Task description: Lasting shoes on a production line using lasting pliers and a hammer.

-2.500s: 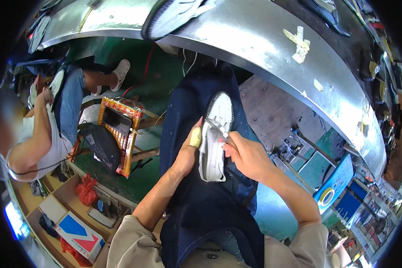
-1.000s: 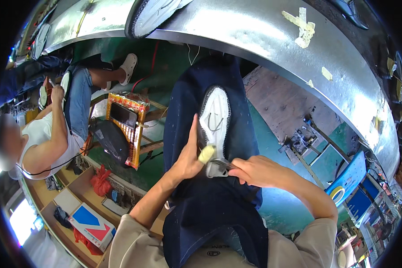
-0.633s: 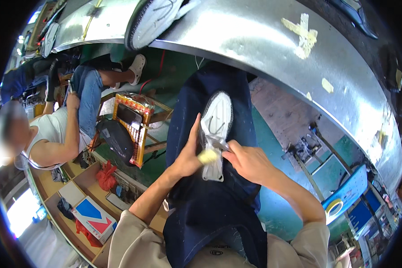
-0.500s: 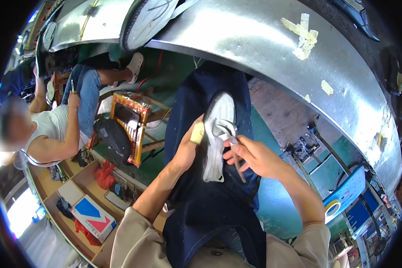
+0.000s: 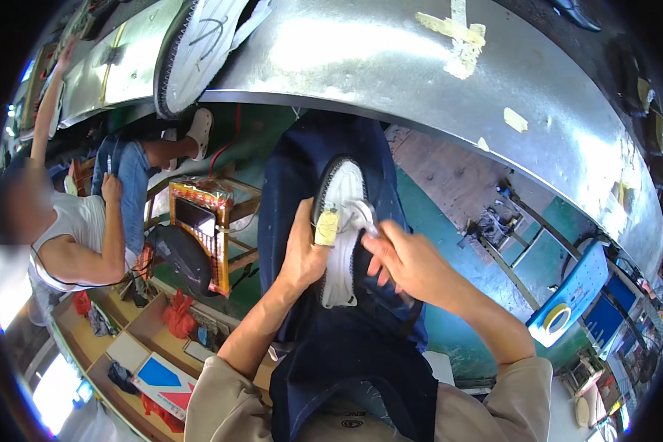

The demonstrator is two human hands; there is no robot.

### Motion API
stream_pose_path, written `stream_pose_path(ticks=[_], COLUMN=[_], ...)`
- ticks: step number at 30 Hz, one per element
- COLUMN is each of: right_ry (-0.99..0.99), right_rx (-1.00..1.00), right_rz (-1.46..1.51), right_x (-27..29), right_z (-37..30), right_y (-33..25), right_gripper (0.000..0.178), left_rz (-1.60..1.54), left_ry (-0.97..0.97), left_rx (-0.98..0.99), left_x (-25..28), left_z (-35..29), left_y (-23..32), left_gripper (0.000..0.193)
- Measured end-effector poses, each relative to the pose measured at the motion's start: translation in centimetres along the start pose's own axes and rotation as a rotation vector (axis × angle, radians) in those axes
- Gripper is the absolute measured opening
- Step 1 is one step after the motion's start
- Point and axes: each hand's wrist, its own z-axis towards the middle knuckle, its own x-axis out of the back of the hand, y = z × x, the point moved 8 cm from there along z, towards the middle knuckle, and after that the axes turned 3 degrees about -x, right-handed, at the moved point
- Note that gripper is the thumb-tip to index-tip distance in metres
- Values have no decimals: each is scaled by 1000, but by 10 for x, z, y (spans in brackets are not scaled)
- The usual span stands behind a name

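At far left, a co-worker [image 5: 74, 232] in a white sleeveless top and blue jeans sits sideways, a white clog [image 5: 200, 132] on one foot. Below, at lower left, a tan divided tray [image 5: 144, 313] holds a crumpled red plastic bag [image 5: 178, 315] and a white box with blue and red shapes [image 5: 160, 372]. Next comes an orange-and-red framed panel [image 5: 219, 254], a dark phone [image 5: 195, 217] on it and a black bag [image 5: 180, 258] against its left edge.

Across the top runs a shiny silver metal table [image 5: 331, 74]; a white shoe upper with a black stitched rim [image 5: 199, 55] juts over its near edge, left of centre.

At centre, on a navy cloth apron [image 5: 291, 324] over the wearer's lap, lies a white lined shoe with a dark stitched border [image 5: 339, 276], its rounded end toward the table. The left hand [image 5: 302, 250], thumb wrapped in yellow, grips its left side. The right hand [image 5: 401, 254] is closed around a blurred grey metal tool [image 5: 364, 217], whose head is over the shoe's middle; whether it touches cannot be told.

Further right, a cross of cream tape [image 5: 464, 44] is stuck near the table's far edge, and a yellow tape roll [image 5: 545, 322] sits at the near end of a light-blue plastic board [image 5: 578, 283].
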Motion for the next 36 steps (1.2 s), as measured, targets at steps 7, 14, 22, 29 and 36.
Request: stream_pose_path(ticks=[7,14,22,29,36], right_ry=[344,394,509,1058,782], right_rx=[738,626,244,355,872], right_rz=[-939,-1007,-403,-973,-1205], right_x=[-5,-15,25,78,23], right_z=[7,8,-4,-89,-64], right_y=[-73,-68,-25,-120,-133], right_gripper=[25,27,23,25,42], left_rz=[95,38,-1127,-1050,-1325], left_ry=[-173,-193,-68,-122,-54], left_rx=[-35,48,330,722,745], left_x=[-6,-4,0,-28,-23], left_z=[-5,-7,-21,-27,-31], left_y=[13,1,-37,-62,-31], left_gripper=[66,93,68,84,93])
